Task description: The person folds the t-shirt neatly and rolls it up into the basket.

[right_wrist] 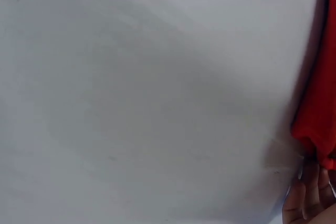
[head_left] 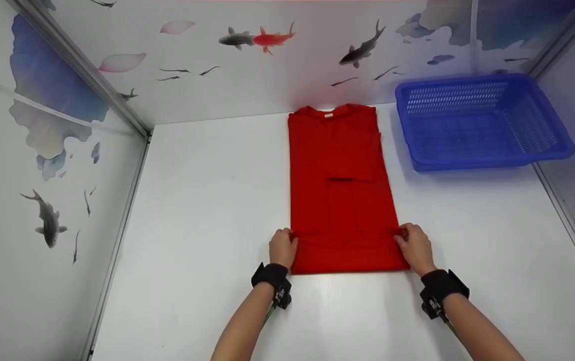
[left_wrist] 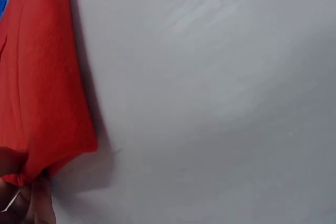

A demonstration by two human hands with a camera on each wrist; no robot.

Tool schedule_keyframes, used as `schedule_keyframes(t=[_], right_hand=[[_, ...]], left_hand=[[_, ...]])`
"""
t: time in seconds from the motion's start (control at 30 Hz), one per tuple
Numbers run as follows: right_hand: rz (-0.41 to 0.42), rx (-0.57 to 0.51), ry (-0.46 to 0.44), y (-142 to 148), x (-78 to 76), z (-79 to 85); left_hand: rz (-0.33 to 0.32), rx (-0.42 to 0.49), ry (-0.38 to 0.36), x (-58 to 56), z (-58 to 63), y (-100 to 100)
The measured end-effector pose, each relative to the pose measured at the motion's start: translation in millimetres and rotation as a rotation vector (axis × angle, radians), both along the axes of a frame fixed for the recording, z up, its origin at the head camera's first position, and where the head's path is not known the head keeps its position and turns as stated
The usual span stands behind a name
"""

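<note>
A red shirt [head_left: 340, 205] lies on the white table in a long folded strip, its collar with a pale label at the far end. Its near end is turned up into a flat band. At the band's left upper corner my left hand [head_left: 283, 248] pinches the cloth between thumb and fingers; the left wrist view shows the red fabric [left_wrist: 50, 98] bunched there. My right hand [head_left: 416, 249] pinches the matching corner on the right. In the right wrist view, fingers [right_wrist: 311, 190] curl at the edge of the red cloth [right_wrist: 317, 108].
A blue plastic basket [head_left: 467, 140] with slotted sides stands at the back right, beside the shirt's collar end. Panels printed with fish [head_left: 362, 50] and petals enclose the white table [head_left: 217, 200] at the back and both sides.
</note>
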State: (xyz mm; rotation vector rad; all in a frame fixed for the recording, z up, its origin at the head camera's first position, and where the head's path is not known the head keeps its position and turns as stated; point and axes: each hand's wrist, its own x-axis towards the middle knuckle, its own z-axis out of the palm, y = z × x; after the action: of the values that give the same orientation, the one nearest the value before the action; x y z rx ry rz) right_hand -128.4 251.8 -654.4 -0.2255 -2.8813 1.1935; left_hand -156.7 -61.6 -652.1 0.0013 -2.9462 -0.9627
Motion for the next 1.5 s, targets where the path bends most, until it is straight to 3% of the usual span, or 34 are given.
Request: schedule_keyframes(t=[0.1,0.23,0.33,0.43,0.57,0.63,0.73,0.97,1.1,1.2,1.3,1.5], right_hand=[[-0.025,0.028,0.056,-0.7,1.4,-0.3],[-0.036,0.057,0.201,2.1,10.3,-0.7],[0.020,0.086,0.352,5.8,23.6,-3.0],[0.153,0.123,0.496,10.4,39.1,-8.4],[0.318,0.212,0.594,15.8,57.0,-17.1],[0.358,0.265,0.599,17.1,63.9,-19.8],[0.371,0.328,0.585,18.1,69.1,-22.5],[0.351,0.299,0.590,17.3,65.4,-25.1],[0.328,0.265,0.574,16.8,61.1,-23.6],[0.318,0.248,0.536,17.0,61.2,-18.7],[0.325,0.216,0.466,18.1,66.7,-9.9],[0.414,0.089,0.283,25.2,80.7,16.1]], left_hand=[[0.005,-0.090,0.088,1.9,0.2,-1.0],[-0.062,-0.210,0.223,8.4,1.3,-6.5],[-0.170,-0.226,0.301,19.7,2.2,-13.4],[-0.323,-0.213,0.349,34.0,1.1,-22.7],[-0.523,-0.245,0.366,49.4,-3.1,-35.4],[-0.593,-0.260,0.361,52.9,-6.1,-40.5],[-0.645,-0.251,0.363,52.7,-10.7,-45.7],[-0.668,-0.244,0.466,43.7,-19.1,-48.8],[-0.665,-0.267,0.496,42.2,-16.4,-46.9],[-0.671,-0.240,0.456,44.4,-10.0,-47.3],[-0.706,-0.197,0.371,50.6,0.0,-50.9],[-0.785,-0.086,0.209,63.3,26.1,-60.5]])
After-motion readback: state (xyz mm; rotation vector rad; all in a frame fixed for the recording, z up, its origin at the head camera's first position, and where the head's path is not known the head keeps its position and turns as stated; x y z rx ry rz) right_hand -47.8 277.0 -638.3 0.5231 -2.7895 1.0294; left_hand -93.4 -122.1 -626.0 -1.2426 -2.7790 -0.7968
